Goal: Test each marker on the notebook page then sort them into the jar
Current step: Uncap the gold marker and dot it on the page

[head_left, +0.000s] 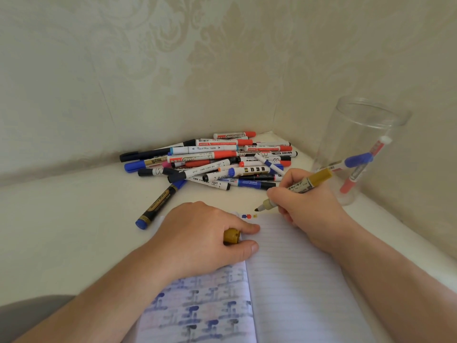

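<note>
My right hand point(306, 206) grips an uncapped gold marker point(309, 183), its dark tip just above the top of the lined notebook page point(291, 268). Small blue, red and gold test marks point(249, 216) sit under the tip. My left hand point(197, 236) rests on the open notebook and pinches the gold cap point(232, 235) between thumb and forefinger. A heap of red, blue and black markers point(212, 159) lies behind the notebook. The clear jar point(356, 134) at the right holds a blue-capped and a red-capped marker.
A single blue and black marker point(159, 204) lies apart, left of the notebook. The left notebook page point(197, 310) shows bleed-through ink marks. Patterned walls meet in a corner close behind the pile and the jar.
</note>
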Motion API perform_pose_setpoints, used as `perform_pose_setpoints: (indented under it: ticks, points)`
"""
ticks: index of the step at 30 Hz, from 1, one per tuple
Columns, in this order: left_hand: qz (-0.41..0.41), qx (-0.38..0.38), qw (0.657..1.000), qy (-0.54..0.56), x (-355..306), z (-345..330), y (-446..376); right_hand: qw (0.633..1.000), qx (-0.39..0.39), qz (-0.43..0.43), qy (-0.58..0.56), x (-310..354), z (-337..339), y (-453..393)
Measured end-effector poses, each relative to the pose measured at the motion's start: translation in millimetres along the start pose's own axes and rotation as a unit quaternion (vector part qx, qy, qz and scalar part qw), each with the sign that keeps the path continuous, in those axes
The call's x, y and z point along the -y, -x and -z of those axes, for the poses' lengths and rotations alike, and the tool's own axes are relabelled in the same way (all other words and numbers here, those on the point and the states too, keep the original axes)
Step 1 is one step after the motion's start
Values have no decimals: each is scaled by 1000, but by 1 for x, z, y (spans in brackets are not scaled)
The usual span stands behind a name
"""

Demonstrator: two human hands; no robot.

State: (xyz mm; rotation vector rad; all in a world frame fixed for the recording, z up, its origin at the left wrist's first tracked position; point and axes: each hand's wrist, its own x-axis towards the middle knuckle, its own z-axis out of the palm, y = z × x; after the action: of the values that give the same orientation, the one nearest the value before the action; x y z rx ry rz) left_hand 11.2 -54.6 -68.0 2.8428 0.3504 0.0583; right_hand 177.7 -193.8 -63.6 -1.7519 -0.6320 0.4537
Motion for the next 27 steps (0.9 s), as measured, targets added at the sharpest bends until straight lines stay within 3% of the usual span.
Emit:
perform_pose_setpoints:
  ticks: [11, 27]
  points:
    - [-7, -9, 1000, -9, -1, 0, 0, 997, 11, -18, -76, 4, 2, -2]
    - [-5, -7, 1000, -10, -1, 0, -1, 992, 104, 62, 42, 5, 12, 7]
